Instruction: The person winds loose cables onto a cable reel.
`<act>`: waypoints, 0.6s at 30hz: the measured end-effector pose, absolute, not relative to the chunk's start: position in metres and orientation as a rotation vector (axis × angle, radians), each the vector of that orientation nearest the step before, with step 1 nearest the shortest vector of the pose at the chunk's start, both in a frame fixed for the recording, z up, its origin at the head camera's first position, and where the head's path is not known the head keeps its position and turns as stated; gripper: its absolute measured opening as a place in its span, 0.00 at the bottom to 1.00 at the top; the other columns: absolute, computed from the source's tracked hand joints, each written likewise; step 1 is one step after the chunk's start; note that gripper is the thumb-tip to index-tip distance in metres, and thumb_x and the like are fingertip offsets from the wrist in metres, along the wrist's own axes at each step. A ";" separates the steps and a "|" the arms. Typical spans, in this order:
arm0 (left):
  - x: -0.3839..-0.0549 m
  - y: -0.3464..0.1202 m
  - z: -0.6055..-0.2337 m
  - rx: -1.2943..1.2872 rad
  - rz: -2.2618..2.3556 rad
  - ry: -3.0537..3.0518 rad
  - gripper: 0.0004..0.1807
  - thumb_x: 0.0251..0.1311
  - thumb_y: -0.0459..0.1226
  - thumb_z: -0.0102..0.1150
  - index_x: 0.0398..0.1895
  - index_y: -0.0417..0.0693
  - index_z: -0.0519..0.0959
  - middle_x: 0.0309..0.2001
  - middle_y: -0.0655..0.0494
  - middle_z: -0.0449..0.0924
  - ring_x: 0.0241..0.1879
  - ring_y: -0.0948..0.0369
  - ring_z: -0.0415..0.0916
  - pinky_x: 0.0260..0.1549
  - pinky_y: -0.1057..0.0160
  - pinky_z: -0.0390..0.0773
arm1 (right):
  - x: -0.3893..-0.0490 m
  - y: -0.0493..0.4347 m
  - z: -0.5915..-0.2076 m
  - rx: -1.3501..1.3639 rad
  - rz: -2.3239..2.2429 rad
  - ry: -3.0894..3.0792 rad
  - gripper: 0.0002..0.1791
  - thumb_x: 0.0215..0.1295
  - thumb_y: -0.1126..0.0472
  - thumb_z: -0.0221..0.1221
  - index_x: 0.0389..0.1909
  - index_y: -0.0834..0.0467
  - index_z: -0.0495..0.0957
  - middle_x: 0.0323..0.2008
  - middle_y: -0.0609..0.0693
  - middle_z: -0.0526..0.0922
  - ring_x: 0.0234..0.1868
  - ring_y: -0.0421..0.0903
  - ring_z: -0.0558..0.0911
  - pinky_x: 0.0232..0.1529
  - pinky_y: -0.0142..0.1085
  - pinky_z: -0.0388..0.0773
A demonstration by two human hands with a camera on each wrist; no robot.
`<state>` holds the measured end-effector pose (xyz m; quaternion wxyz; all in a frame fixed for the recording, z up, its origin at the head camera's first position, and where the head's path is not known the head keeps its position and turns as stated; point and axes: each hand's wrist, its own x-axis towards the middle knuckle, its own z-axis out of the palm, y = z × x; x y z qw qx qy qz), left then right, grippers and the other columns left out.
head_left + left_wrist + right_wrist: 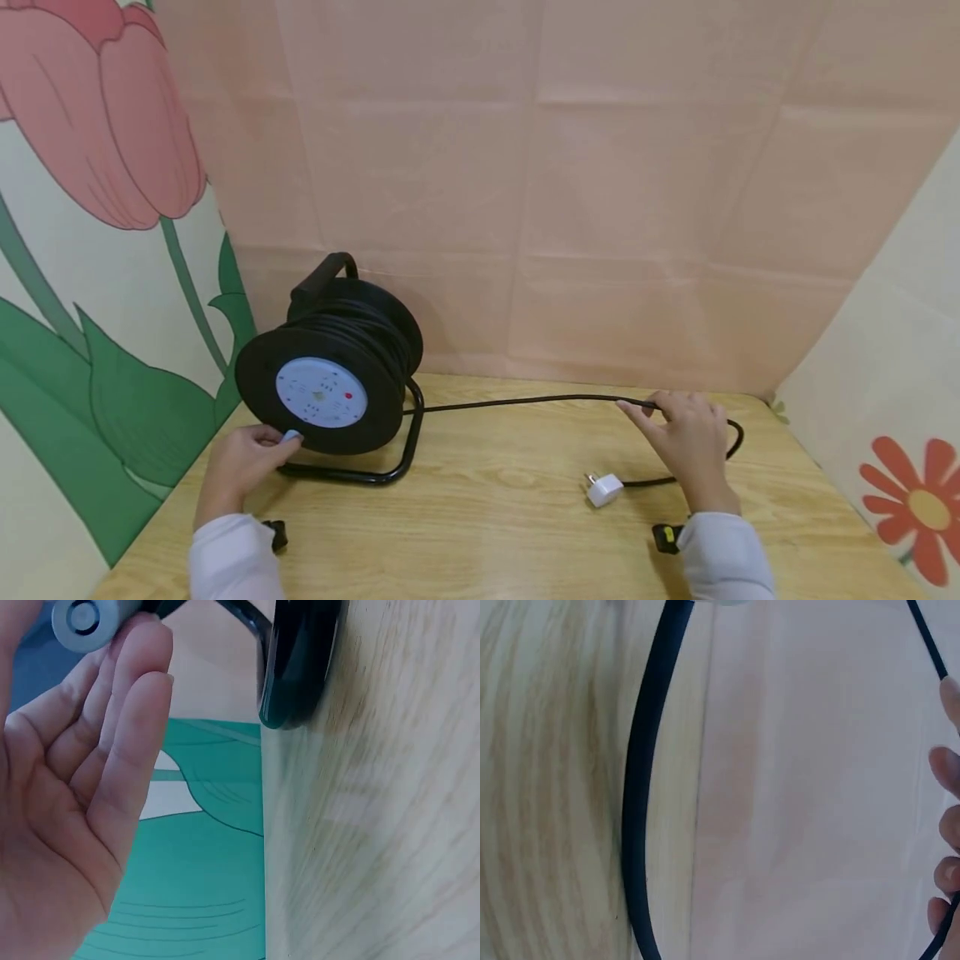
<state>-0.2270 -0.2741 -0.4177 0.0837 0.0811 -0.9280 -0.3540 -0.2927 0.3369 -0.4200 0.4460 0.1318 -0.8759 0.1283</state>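
At left on the table stands a black cable reel point(315, 367), wound with black cable and faced with a pale blue round socket panel point(321, 392). My left hand point(243, 462) pinches a small grey-blue winding knob point(90, 622) low on the reel's front face. From the reel a black power cable point(517, 402) runs out to the right. My right hand point(686, 442) holds it between thumb and fingers, raised over the table. Beyond the hand the cable bends round in a loop and ends at a white plug point(603, 490), pins facing left.
The reel rests on a black tubular stand point(352, 477) with a carrying handle point(322, 279) on top. A wooden table point(480, 533) lies under everything. Behind rises a creased pink sheet point(570, 208); flower-printed panels flank it left and right.
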 end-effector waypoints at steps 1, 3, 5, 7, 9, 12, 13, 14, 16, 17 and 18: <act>-0.226 -0.275 -0.418 0.255 -1.054 -2.754 0.25 0.55 0.56 0.69 0.34 0.41 0.86 0.31 0.54 0.85 0.32 0.59 0.79 0.32 0.59 0.78 | -0.293 0.336 -0.420 0.314 0.322 -2.176 0.21 0.48 0.40 0.75 0.20 0.50 0.78 0.17 0.47 0.77 0.24 0.53 0.72 0.30 0.52 0.61; -0.224 -0.276 -0.418 0.287 -1.040 -2.721 0.25 0.55 0.56 0.70 0.34 0.41 0.86 0.31 0.54 0.86 0.32 0.58 0.79 0.31 0.59 0.78 | -0.293 0.335 -0.421 0.299 0.319 -2.201 0.22 0.50 0.38 0.73 0.19 0.48 0.75 0.15 0.45 0.74 0.22 0.51 0.70 0.30 0.51 0.61; -0.223 -0.276 -0.418 0.314 -1.027 -2.688 0.26 0.54 0.56 0.70 0.33 0.40 0.87 0.31 0.53 0.86 0.31 0.58 0.79 0.30 0.59 0.77 | -0.294 0.333 -0.422 0.297 0.318 -2.223 0.22 0.52 0.38 0.72 0.21 0.49 0.76 0.16 0.44 0.75 0.22 0.51 0.71 0.29 0.50 0.62; -0.221 -0.276 -0.417 0.332 -1.026 -2.660 0.26 0.55 0.56 0.70 0.33 0.39 0.86 0.30 0.54 0.86 0.30 0.59 0.79 0.28 0.60 0.76 | -0.294 0.332 -0.423 0.309 0.323 -2.260 0.20 0.56 0.39 0.70 0.27 0.51 0.80 0.17 0.44 0.75 0.21 0.49 0.70 0.28 0.48 0.60; -0.221 -0.276 -0.417 0.345 -1.063 -2.639 0.26 0.56 0.56 0.69 0.34 0.38 0.85 0.29 0.54 0.86 0.30 0.59 0.79 0.28 0.61 0.76 | -0.294 0.331 -0.423 0.316 0.324 -2.286 0.20 0.58 0.40 0.69 0.33 0.53 0.82 0.18 0.44 0.74 0.21 0.49 0.70 0.28 0.46 0.60; -0.220 -0.276 -0.415 0.365 -1.127 -2.629 0.29 0.58 0.56 0.67 0.40 0.36 0.83 0.28 0.55 0.86 0.31 0.60 0.80 0.30 0.61 0.76 | -0.295 0.330 -0.424 0.304 0.328 -2.312 0.21 0.58 0.39 0.69 0.34 0.54 0.82 0.16 0.41 0.69 0.22 0.48 0.68 0.29 0.46 0.59; -0.219 -0.276 -0.415 0.374 -1.143 -2.629 0.30 0.59 0.57 0.66 0.41 0.35 0.82 0.28 0.56 0.86 0.32 0.60 0.81 0.32 0.61 0.76 | -0.294 0.330 -0.425 0.299 0.326 -2.314 0.21 0.58 0.38 0.69 0.32 0.53 0.82 0.16 0.41 0.69 0.22 0.48 0.68 0.29 0.47 0.60; -0.219 -0.276 -0.414 0.377 -1.154 -2.628 0.30 0.60 0.57 0.65 0.42 0.35 0.82 0.28 0.56 0.86 0.32 0.60 0.81 0.33 0.61 0.76 | -0.294 0.330 -0.425 0.295 0.324 -2.312 0.22 0.57 0.38 0.69 0.30 0.53 0.81 0.16 0.41 0.70 0.22 0.48 0.69 0.29 0.48 0.61; -0.219 -0.277 -0.414 0.376 -1.161 -2.626 0.31 0.62 0.57 0.63 0.43 0.35 0.81 0.29 0.56 0.86 0.32 0.58 0.83 0.35 0.61 0.75 | -0.294 0.330 -0.425 0.291 0.320 -2.307 0.22 0.57 0.37 0.69 0.28 0.53 0.80 0.16 0.42 0.73 0.22 0.48 0.70 0.29 0.49 0.62; -0.219 -0.277 -0.414 0.373 -1.163 -2.620 0.30 0.62 0.57 0.63 0.43 0.35 0.81 0.29 0.56 0.86 0.32 0.58 0.83 0.36 0.61 0.76 | -0.294 0.330 -0.425 0.293 0.319 -2.303 0.22 0.57 0.37 0.69 0.27 0.53 0.80 0.17 0.43 0.75 0.22 0.49 0.71 0.29 0.49 0.63; -0.219 -0.276 -0.414 0.368 -1.166 -2.614 0.30 0.63 0.57 0.62 0.42 0.35 0.81 0.29 0.55 0.86 0.32 0.57 0.84 0.36 0.63 0.76 | -0.294 0.329 -0.425 0.298 0.321 -2.300 0.22 0.58 0.38 0.69 0.27 0.53 0.80 0.18 0.44 0.77 0.22 0.49 0.72 0.29 0.49 0.62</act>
